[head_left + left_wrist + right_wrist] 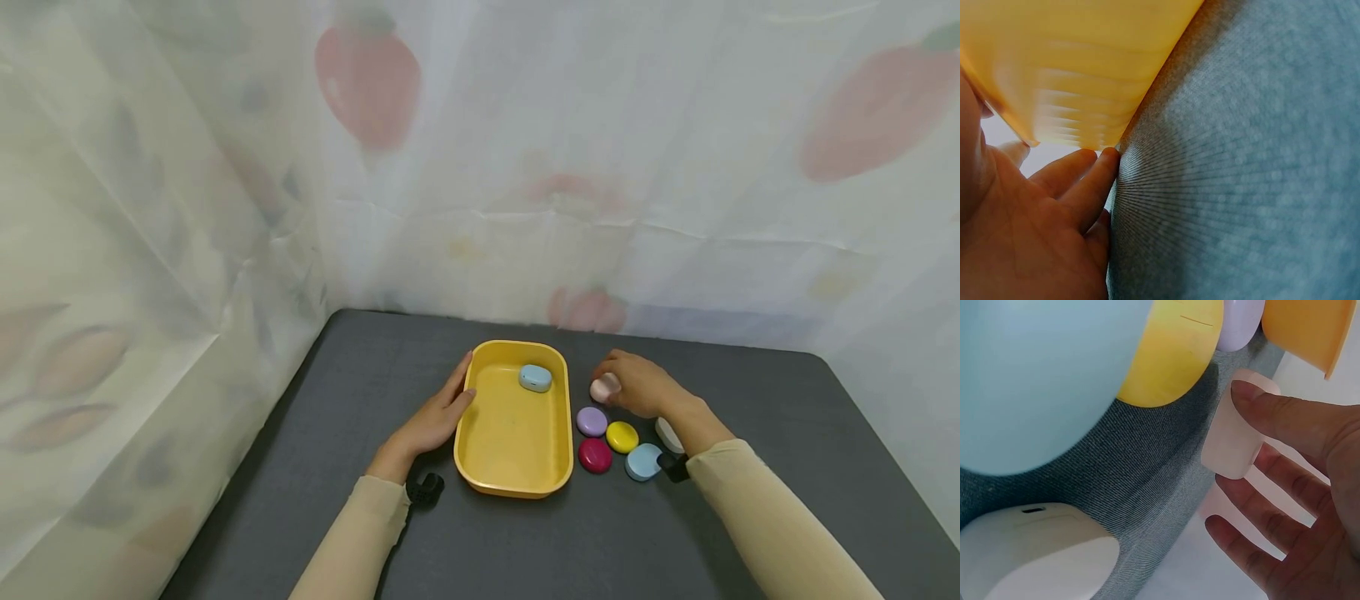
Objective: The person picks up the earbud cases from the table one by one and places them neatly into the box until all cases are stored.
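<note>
My right hand pinches a pale pink earbud case between thumb and fingers, just right of the yellow tray. In the right wrist view the case stands on end at the fingertips, close over the grey cloth. My left hand rests along the tray's left side, its fingers fairly straight against the outer wall and the thumb at the rim. A light blue earbud case lies inside the tray, near its far end.
Right of the tray sit round cases: purple, yellow, dark red and light blue. A white case with a small slot lies under the right wrist. Patterned curtains hang behind and left of the grey table.
</note>
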Demonstrator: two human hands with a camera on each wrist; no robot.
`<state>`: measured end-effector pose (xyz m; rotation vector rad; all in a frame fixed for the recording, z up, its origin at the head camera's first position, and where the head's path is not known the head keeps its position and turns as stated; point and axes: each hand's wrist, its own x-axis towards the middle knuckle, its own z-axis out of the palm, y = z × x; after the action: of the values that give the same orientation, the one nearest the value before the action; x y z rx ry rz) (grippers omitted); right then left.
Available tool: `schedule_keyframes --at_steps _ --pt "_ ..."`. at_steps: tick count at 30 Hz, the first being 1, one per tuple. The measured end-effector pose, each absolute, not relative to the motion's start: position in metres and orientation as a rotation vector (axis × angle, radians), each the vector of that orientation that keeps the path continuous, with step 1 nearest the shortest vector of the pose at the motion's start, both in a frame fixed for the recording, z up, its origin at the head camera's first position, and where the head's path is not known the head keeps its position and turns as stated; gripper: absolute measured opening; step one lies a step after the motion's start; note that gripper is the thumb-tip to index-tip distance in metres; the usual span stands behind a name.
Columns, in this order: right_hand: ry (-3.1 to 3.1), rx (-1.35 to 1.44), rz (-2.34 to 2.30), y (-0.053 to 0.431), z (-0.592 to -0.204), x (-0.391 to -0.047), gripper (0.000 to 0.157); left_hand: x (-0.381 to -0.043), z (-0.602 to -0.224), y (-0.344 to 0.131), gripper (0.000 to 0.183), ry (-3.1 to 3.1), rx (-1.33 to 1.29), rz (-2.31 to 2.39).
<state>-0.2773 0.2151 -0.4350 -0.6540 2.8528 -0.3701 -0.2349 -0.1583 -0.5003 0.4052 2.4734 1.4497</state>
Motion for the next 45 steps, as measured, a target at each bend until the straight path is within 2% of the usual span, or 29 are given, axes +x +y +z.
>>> schedule_keyframes --at_steps 45 --pt "2.982 -0.759 -0.414 0.198 -0.406 -0.267 0.046 -0.238 -0.503 -0.161 0.062 2.471 0.417 1.453"
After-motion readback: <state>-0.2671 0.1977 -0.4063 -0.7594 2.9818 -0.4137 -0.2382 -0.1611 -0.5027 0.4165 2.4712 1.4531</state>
